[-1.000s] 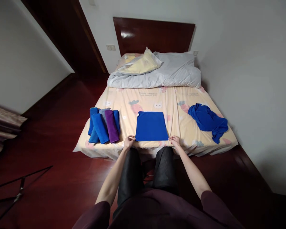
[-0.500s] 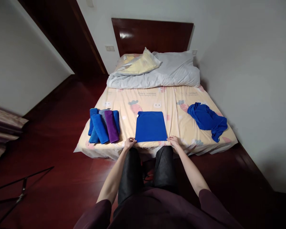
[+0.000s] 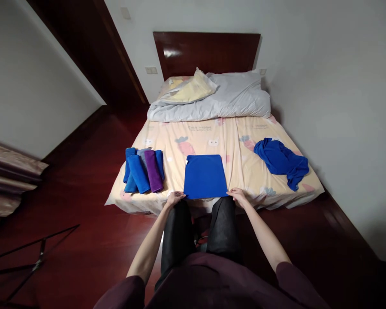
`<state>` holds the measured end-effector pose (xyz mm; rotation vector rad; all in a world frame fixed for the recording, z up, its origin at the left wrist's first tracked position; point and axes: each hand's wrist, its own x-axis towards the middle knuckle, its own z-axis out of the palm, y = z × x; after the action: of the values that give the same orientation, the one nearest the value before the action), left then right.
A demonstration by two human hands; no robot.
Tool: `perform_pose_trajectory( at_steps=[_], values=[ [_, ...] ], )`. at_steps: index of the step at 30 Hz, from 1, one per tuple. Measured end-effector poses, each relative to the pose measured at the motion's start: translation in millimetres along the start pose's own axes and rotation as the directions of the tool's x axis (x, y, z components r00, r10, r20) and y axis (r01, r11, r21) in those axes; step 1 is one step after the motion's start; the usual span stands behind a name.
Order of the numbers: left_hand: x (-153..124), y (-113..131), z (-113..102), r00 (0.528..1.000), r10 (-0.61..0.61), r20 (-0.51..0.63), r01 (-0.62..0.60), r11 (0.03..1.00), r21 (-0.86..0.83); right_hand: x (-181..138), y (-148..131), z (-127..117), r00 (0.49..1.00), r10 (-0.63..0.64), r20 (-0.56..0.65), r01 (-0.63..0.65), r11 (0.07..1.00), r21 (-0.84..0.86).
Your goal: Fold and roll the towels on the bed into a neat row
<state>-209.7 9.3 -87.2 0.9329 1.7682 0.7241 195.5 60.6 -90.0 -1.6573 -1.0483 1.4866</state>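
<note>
A flat, folded blue cloth point(image 3: 205, 177) lies at the near edge of the bed point(image 3: 212, 141). My left hand point(image 3: 174, 198) pinches its near left corner, fingers closed. At the near right corner my right hand point(image 3: 238, 196) does the same. Several rolled towels point(image 3: 143, 170), blue and purple, lie side by side on the bed to the left. A crumpled blue cloth point(image 3: 281, 160) lies on the right side of the bed.
A grey duvet point(image 3: 218, 101) and a yellow pillow point(image 3: 189, 89) are piled at the dark wooden headboard point(image 3: 206, 51). A white wall runs along the right. Dark red floor surrounds the bed, with a thin black stand point(image 3: 28, 262) at lower left.
Both hands have stayed on the near corners of the flat blue cloth. The view has shifted slightly; nothing else on the bed has moved.
</note>
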Motion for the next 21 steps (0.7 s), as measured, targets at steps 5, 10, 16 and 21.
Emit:
perform_pose_trajectory(
  at_steps=[5,10,16,21],
  values=[
    [21,17,4,0.999,-0.035,-0.037,0.034,0.999,-0.03,20,-15,9,1.0,0.001,-0.007,-0.001,1.0,0.02],
    [55,37,1,0.996,-0.044,-0.073,0.038,0.995,-0.088,52,-35,16,1.0,-0.001,-0.005,0.001,1.0,0.016],
    [117,65,-4,0.995,-0.041,-0.086,0.028,0.988,-0.151,111,-57,25,1.0,0.001,-0.009,-0.001,1.0,0.0],
    [187,86,-1,0.991,-0.047,-0.125,0.021,0.978,-0.206,168,-88,39,0.998,0.001,-0.06,-0.003,1.0,-0.03]
  ],
)
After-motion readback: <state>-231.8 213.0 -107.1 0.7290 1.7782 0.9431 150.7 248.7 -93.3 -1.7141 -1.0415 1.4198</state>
